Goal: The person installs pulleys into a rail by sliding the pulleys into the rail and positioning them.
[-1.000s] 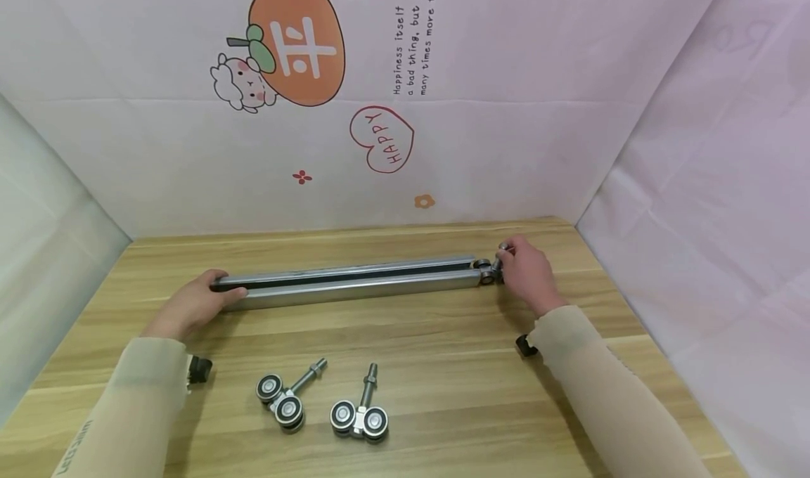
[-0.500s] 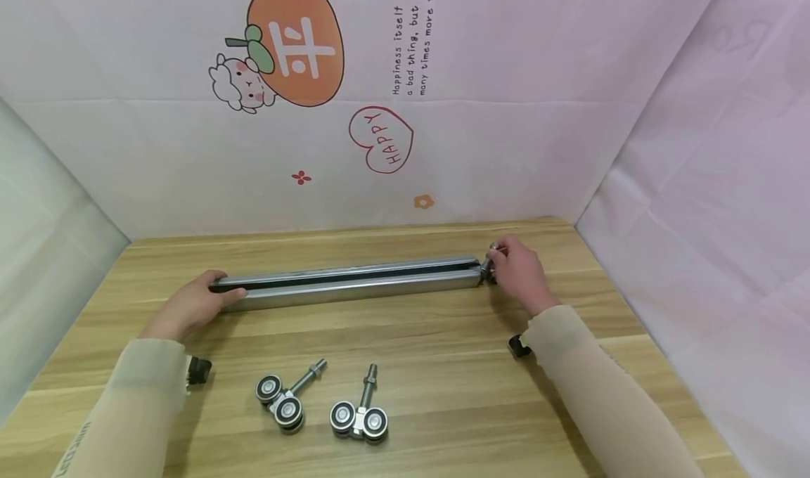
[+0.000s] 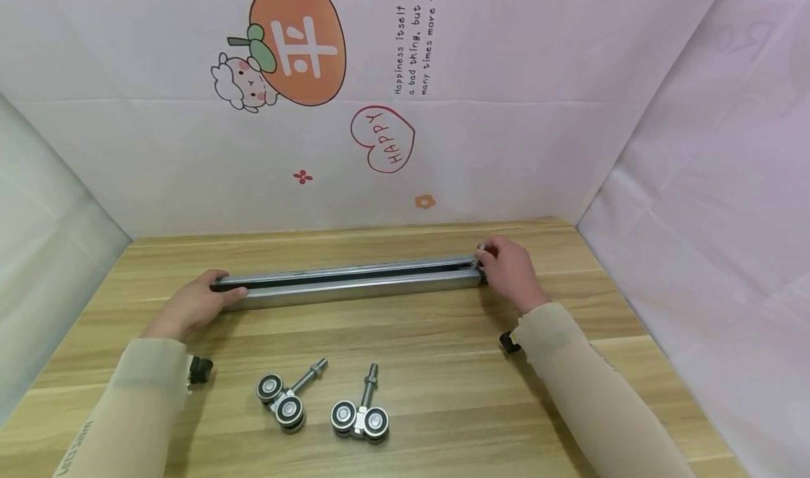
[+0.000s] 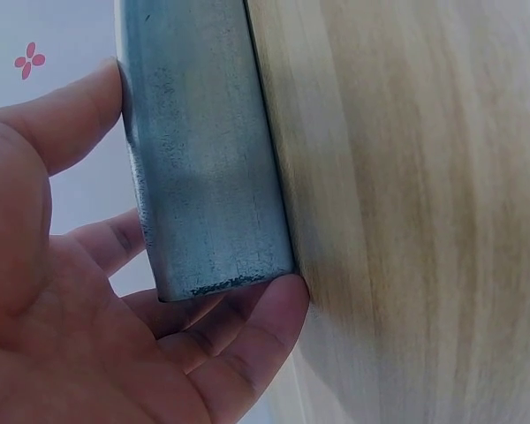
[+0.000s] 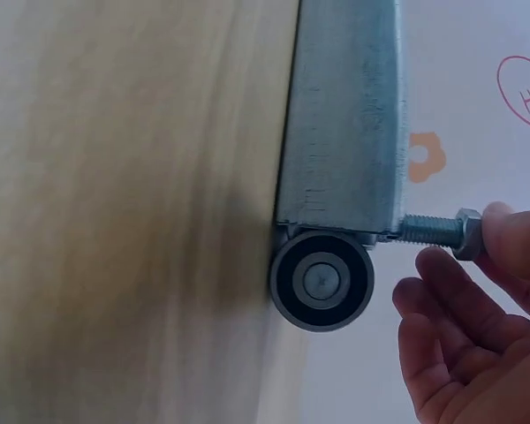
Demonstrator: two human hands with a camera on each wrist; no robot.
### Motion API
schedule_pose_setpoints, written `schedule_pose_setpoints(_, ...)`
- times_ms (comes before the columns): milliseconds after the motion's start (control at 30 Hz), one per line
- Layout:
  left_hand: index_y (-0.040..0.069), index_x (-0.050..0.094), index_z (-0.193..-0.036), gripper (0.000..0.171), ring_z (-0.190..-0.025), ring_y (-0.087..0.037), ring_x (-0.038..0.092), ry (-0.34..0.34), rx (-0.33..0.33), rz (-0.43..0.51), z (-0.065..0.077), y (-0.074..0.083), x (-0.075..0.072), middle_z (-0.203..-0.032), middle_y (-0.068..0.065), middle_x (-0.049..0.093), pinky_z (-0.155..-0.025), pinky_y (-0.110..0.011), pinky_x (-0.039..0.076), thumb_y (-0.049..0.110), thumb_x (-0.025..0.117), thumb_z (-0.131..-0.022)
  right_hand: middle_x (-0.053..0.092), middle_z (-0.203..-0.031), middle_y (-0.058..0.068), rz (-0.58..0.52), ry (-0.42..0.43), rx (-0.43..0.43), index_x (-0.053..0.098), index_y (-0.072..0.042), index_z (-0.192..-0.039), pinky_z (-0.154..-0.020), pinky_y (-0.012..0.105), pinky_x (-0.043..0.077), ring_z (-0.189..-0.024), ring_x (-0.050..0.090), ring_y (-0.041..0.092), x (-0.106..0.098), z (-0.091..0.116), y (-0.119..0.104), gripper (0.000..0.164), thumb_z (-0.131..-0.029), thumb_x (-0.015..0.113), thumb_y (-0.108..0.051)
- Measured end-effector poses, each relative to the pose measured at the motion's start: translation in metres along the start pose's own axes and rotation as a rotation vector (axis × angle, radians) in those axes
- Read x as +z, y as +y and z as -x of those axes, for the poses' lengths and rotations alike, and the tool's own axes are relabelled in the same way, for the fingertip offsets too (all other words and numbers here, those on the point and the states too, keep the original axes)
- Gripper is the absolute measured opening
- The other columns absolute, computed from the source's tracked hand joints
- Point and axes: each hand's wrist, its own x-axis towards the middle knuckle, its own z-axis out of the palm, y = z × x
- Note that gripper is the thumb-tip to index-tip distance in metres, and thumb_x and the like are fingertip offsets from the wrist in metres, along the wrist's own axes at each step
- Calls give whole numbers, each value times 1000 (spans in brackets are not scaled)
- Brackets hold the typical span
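Observation:
A grey metal channel rail (image 3: pixel 361 289) lies across the table, its slot facing up. My left hand (image 3: pixel 190 308) grips the rail's left end; in the left wrist view the thumb is on its upper edge and the fingers curl round the end. At the other end my right hand (image 3: pixel 511 270) pinches the threaded bolt of a roller trolley by its nut (image 5: pixel 467 234). Part of that trolley is inside the rail. One wheel (image 5: pixel 322 281) shows just outside the rail's end in the right wrist view, and the bolt sticks up through the slot.
Two more roller trolleys, a left one (image 3: pixel 290 402) and a right one (image 3: pixel 359 419), lie on the wooden table (image 3: pixel 443 386) in front of the rail. A white printed cloth (image 3: pixel 506 112) stands behind, with further white cloth at both sides.
My right hand has moved left with the trolley, whose leading wheels have gone from outside the rail's right end into it. The left hand and the two loose trolleys have stayed put.

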Motion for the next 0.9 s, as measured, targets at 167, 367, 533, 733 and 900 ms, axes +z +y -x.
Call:
schedule_pose_setpoints(167,-7,22,-152,93,-132,-61,27,-3,-3,11,-1,-1,1,-148,-42,25,-103,-70,28,61,52,-97,65,-97,10,37,-2,-24,62,-7,-108,-73,41,48,-85,58,27,-1,-2,-3,19,-105,54,-24)
schedule_pose_setpoints(367,-9,21,-152,93,-132,-61,25,-14,-11,40,0,1,0,-148,-43,24,-104,-70,27,59,54,-97,66,-102,12,73,-25,-37,64,-4,-114,-75,43,49,-88,60,27,-2,-3,-8,23,-105,54,-23)
schedule_pose_setpoints(533,-9,21,-151,92,-132,-62,26,-16,-6,43,1,2,-1,-148,-43,24,-103,-70,27,57,54,-98,66,-100,11,86,-33,-37,65,-4,-113,-73,41,50,-84,60,26,1,-3,-13,23,-105,55,-23)
schedule_pose_setpoints(733,-9,19,-152,95,-132,-62,24,-19,-8,44,2,2,-2,-148,-44,22,-103,-71,26,60,54,-97,66,-101,9,68,-47,-42,65,-5,-112,-74,41,50,-87,59,26,8,-3,-25,21,-104,56,-23)
schedule_pose_setpoints(900,-8,18,-153,96,-133,-62,23,-27,-7,45,2,1,-1,-149,-43,22,-104,-71,25,62,53,-96,66,-102,10,72,-66,-68,65,-4,-114,-77,41,50,-88,60,25,18,-4,-38,23,-104,56,-22)
